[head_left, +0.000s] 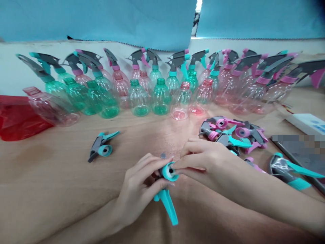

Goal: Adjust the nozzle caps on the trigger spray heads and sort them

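In the middle foreground my left hand (138, 184) is closed around a grey and turquoise trigger spray head (168, 205). Its turquoise collar faces up towards me, and its trigger points down. My right hand (200, 157) has its fingers pinched together at the collar's opening, touching the rim. Whether a small part sits between those fingertips is hidden. To the left of my hands another turquoise spray head (101, 147) lies on its side. Beyond my right hand is a loose pile of pink and turquoise spray heads (232, 135).
Clear green and pink bottles (160, 98) stand open along the back of the wooden table (50, 183), with bottles wearing spray heads (155, 64) behind. A red plastic bag (20, 118) lies at left. A phone-like dark slab (299, 152) and white box (308, 122) are at right.
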The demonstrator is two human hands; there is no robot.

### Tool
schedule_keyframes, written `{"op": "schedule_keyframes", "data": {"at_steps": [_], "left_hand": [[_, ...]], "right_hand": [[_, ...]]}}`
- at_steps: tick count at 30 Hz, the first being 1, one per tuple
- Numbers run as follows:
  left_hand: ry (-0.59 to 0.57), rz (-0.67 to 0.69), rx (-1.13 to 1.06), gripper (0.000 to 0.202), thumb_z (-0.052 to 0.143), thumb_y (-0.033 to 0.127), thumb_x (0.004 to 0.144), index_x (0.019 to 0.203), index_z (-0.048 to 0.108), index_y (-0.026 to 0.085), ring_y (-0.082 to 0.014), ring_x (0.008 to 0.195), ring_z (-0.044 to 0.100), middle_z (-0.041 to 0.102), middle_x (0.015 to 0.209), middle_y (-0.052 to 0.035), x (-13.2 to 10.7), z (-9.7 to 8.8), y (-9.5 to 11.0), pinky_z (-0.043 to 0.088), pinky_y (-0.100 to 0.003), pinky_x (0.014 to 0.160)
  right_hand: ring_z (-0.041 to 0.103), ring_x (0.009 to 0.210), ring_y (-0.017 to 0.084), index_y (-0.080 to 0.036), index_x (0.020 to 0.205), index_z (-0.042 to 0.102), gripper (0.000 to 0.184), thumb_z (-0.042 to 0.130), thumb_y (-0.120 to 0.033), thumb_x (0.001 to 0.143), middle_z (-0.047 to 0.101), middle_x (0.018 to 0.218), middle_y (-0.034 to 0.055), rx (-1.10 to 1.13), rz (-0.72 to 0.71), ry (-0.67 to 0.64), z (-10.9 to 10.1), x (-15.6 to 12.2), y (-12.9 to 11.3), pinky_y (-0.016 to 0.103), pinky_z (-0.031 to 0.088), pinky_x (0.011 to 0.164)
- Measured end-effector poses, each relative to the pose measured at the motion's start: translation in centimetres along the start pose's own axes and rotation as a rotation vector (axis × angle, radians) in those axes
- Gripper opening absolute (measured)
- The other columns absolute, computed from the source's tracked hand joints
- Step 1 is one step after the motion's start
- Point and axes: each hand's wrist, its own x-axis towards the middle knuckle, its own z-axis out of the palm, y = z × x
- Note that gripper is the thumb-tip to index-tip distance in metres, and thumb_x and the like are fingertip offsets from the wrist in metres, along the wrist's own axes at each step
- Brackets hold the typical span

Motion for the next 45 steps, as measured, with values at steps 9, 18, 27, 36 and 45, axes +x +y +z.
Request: {"op": "schedule_keyframes", "data": {"at_steps": [9,18,27,36,45], "left_hand": [[-0.029,0.058,0.025,0.035,0.066,0.018,0.083,0.117,0.06,0.023,-0.0146,0.074,0.05,0.058,0.084,-0.0025,0.1,-0.1,0.2,0.045,-0.024,0.058],[-0.027,0.049,0.067,0.037,0.063,0.019,0.085,0.121,0.059,0.026,-0.0148,0.073,0.052,0.063,0.087,-0.0037,0.1,-0.1,0.4,0.046,-0.024,0.058],[0.056,-0.135,0.006,0.035,0.071,0.02,0.078,0.112,0.065,0.024,-0.0133,0.066,0.051,0.056,0.077,-0.0005,0.3,0.2,-0.1,0.043,-0.023,0.055],[0.061,0.052,0.161,0.036,0.069,0.024,0.08,0.116,0.062,0.02,-0.0139,0.067,0.052,0.059,0.078,-0.0023,-0.5,-0.9,1.2,0.045,-0.024,0.057],[0.181,0.033,0.666,0.038,0.066,0.03,0.082,0.119,0.058,0.029,-0.0211,0.084,0.052,0.064,0.092,-0.0021,-3.6,-9.3,0.6,0.044,-0.037,0.078]], "right_hand": [[0.053,0.071,0.013,-0.018,0.081,0.069,0.016,0.055,-0.015,0.088,0.061,0.079,0.0025,-0.001,0.007,-0.044,0.0,-0.1,-0.9,0.025,0.039,0.06],[0.058,0.078,0.016,-0.019,0.084,0.071,0.017,0.054,-0.016,0.089,0.065,0.08,0.0033,-0.059,0.037,-0.073,0.0,-0.2,-0.9,0.028,0.043,0.068],[0.059,0.072,0.013,-0.017,0.087,0.069,0.013,0.057,-0.015,0.087,0.066,0.079,0.0027,0.07,0.058,0.041,1.4,0.1,0.1,0.025,0.043,0.065],[0.063,0.078,0.015,-0.019,0.093,0.068,0.015,0.053,-0.022,0.09,0.07,0.085,0.0021,-0.005,-0.009,-0.005,0.6,-0.1,-1.2,0.027,0.044,0.068],[0.062,0.079,0.014,-0.022,0.093,0.065,0.017,0.048,-0.02,0.092,0.067,0.086,0.0004,-0.034,-0.032,-0.018,0.3,-0.8,-1.7,0.027,0.043,0.064]]}}
